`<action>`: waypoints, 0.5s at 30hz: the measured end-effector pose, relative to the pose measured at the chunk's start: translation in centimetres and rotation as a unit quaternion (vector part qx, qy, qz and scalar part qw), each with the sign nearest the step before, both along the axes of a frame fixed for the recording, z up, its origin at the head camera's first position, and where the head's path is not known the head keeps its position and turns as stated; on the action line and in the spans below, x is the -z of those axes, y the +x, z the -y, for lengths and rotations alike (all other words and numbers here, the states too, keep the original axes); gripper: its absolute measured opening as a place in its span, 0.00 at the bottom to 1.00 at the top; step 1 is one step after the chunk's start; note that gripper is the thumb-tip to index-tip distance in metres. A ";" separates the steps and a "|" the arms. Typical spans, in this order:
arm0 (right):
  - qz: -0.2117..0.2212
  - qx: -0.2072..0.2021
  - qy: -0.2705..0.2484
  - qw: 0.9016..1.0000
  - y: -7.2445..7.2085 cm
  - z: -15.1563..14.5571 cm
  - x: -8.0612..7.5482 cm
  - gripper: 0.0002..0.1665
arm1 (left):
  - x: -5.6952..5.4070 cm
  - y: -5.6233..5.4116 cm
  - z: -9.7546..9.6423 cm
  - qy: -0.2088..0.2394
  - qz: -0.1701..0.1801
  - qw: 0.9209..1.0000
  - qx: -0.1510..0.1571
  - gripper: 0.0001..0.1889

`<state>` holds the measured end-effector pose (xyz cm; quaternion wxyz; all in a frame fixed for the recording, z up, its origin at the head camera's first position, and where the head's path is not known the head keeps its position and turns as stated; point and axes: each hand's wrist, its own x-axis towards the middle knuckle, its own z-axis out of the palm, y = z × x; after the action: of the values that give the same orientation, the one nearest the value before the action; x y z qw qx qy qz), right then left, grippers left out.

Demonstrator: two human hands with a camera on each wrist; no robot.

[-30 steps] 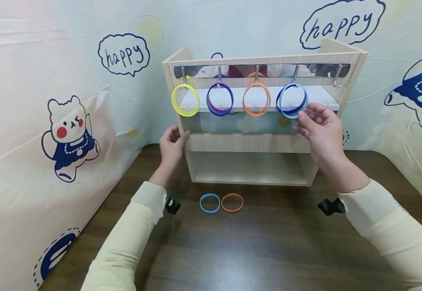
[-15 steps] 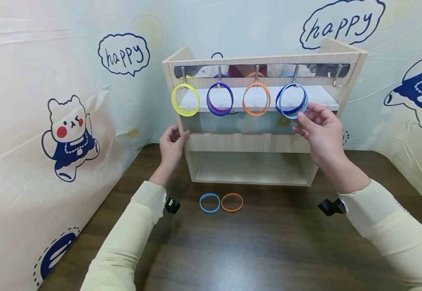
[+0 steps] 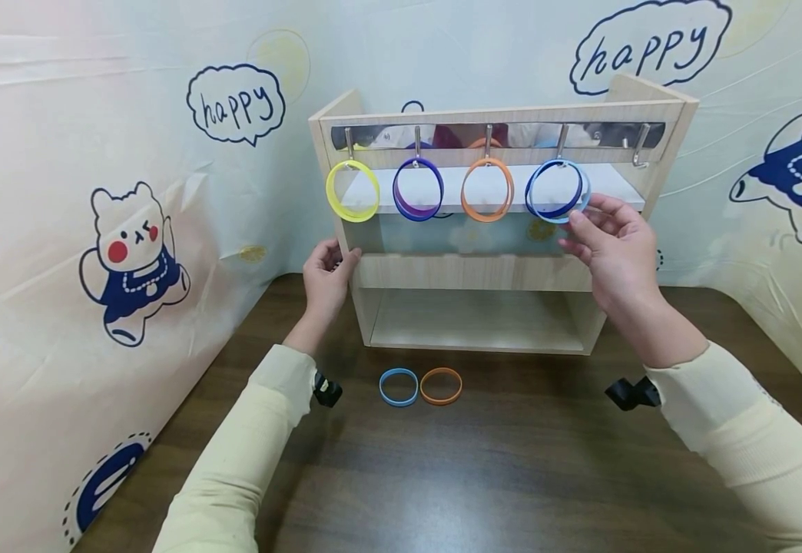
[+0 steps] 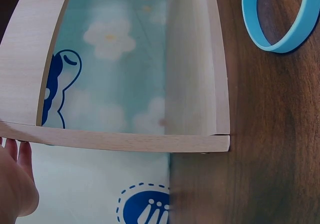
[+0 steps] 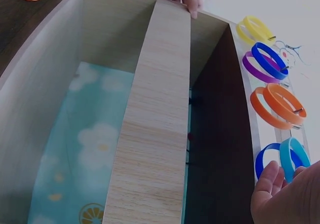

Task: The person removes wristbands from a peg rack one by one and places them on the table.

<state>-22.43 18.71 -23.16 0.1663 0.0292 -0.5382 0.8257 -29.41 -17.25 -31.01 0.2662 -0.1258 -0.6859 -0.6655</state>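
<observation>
My right hand (image 3: 618,257) pinches a light blue silicone wristband (image 3: 588,188) at its lower right edge, thumb in front. That band hangs with a dark blue wristband (image 3: 529,192) from the fourth hook of a wooden shelf (image 3: 473,271). The right wrist view shows the light blue wristband (image 5: 286,159) in front of the dark blue one, by my fingertips. My left hand (image 3: 328,280) grips the shelf's left side panel (image 4: 115,140), thumb at its front edge, fingers on the outer side.
A yellow wristband (image 3: 331,192), a blue and purple pair (image 3: 396,188) and orange wristbands (image 3: 466,192) hang from the other hooks. The rightmost hook (image 3: 641,144) is bare. On the table (image 3: 477,476) lie a blue wristband (image 3: 382,388) and an orange one (image 3: 442,402).
My right hand has shifted slightly right, drawing the light blue wristband's lower edge a little right and up. The left hand and the shelf have stayed in place.
</observation>
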 end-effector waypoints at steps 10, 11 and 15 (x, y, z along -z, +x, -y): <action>-0.027 -0.010 -0.040 0.999 -0.1 -0.2 -0.5 0.21 | -0.1 0.1 0.0 -0.004 0.004 1.000 -0.001 0.18; -0.027 -0.009 -0.043 0.999 -0.1 -0.2 -0.6 0.22 | -0.1 0.1 0.0 -0.003 0.003 1.000 -0.001 0.18; -0.028 -0.010 -0.052 0.998 -0.1 -0.2 -0.7 0.22 | -0.1 0.1 0.0 -0.003 0.002 1.000 -0.001 0.18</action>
<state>-22.51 18.91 -22.42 0.1744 0.0495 -0.4890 0.8532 -29.35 -17.25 -30.95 0.2650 -0.1242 -0.6885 -0.6636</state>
